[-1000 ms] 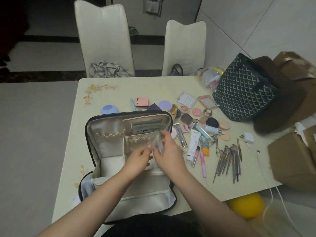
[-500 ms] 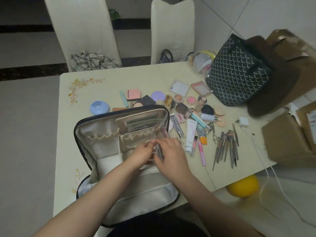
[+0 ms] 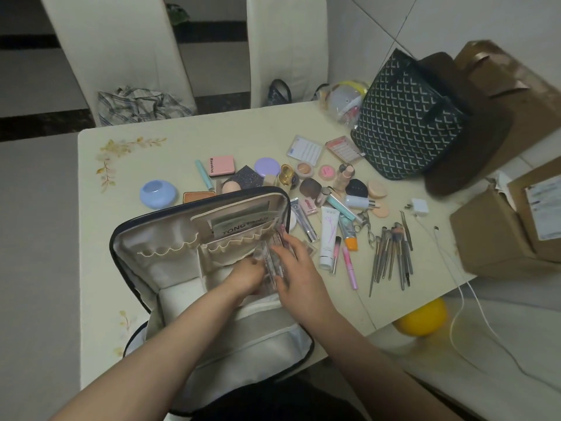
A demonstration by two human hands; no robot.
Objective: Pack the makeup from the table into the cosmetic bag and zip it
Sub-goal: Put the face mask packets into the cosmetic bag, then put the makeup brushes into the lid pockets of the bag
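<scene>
Clear, stiff, slippery palettes (image 3: 273, 262), pinched by their edges between my left hand (image 3: 247, 273) and right hand (image 3: 296, 267), slide into the cosmetic bag (image 3: 170, 268).

A: What can't you make out here?

B: The left hand (image 3: 247, 276) is sunk in the cosmetic bag (image 3: 170, 238), so its fingertips are hidden behind the clear packets (image 3: 273, 259) both hands meet at. What the packets contain is too blurred to tell.

A: And the bag?

B: Its near edge is covered by both forearms, and the printed card (image 3: 243, 227) in the lid pocket is half tucked away, so the word is cut short.

A: Anything cut off?

B: The two chairs (image 3: 121, 50) lose their tops at the upper edge. The cardboard boxes (image 3: 504, 235) run off the right edge, label unreadable. The yellow ball (image 3: 422, 319) is partly behind the table (image 3: 182, 132).
</scene>
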